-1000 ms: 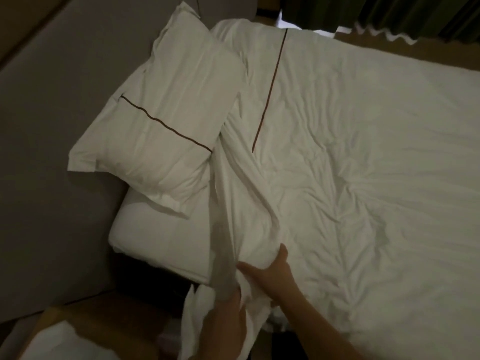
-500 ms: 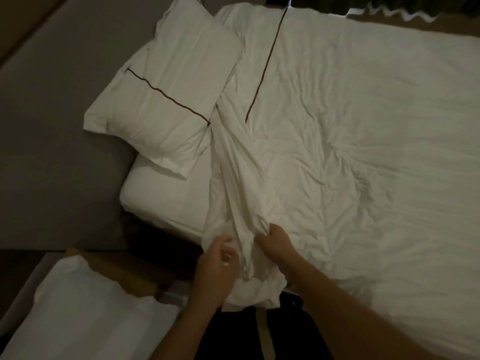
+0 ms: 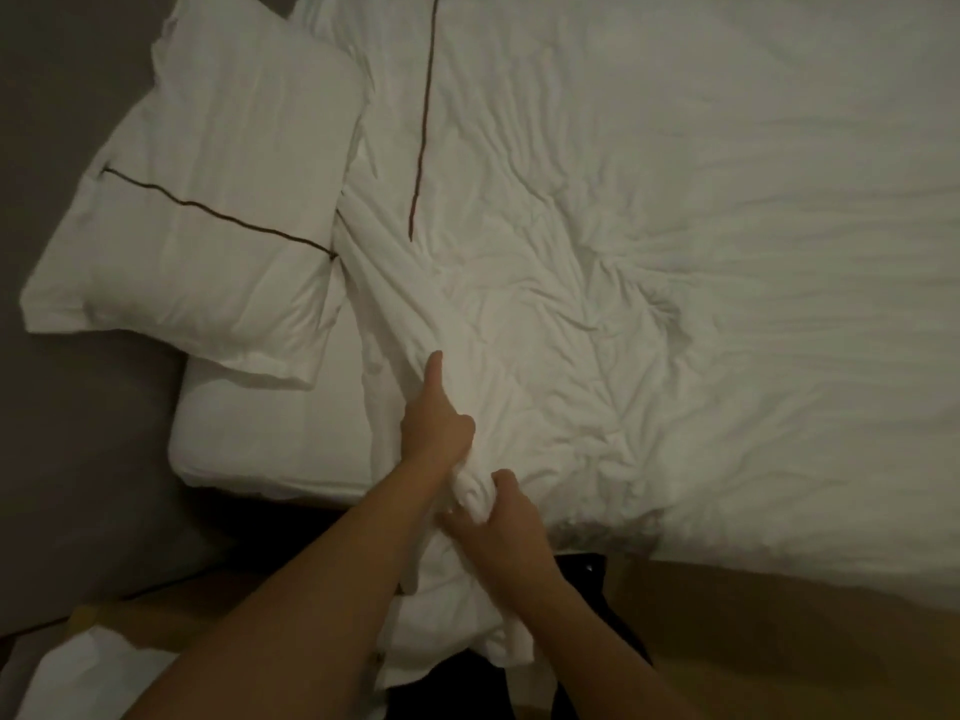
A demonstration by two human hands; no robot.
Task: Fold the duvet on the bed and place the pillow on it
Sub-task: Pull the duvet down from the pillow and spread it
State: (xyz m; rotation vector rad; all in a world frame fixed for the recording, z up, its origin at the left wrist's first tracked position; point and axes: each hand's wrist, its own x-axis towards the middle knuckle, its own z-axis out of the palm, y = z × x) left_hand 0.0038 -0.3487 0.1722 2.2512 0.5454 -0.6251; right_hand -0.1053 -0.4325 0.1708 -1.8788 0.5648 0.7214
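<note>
Both hands, left hand [image 3: 436, 428] and right hand [image 3: 498, 527], clench the duvet [image 3: 597, 283] edge; uneven pulling may drag the adjacent pillow [image 3: 208, 210] askew.

Pillow [image 3: 208, 200] blocks the bed's head corner; the spread duvet [image 3: 675, 252] lies open beyond.

Both hands have moved up onto the bed's edge: the left hand [image 3: 436, 428] now reaches ahead along the bunched duvet [image 3: 597, 262] corner, thumb out, while the right hand [image 3: 498, 532] has closed its grip on the gathered fabric just behind it
</note>
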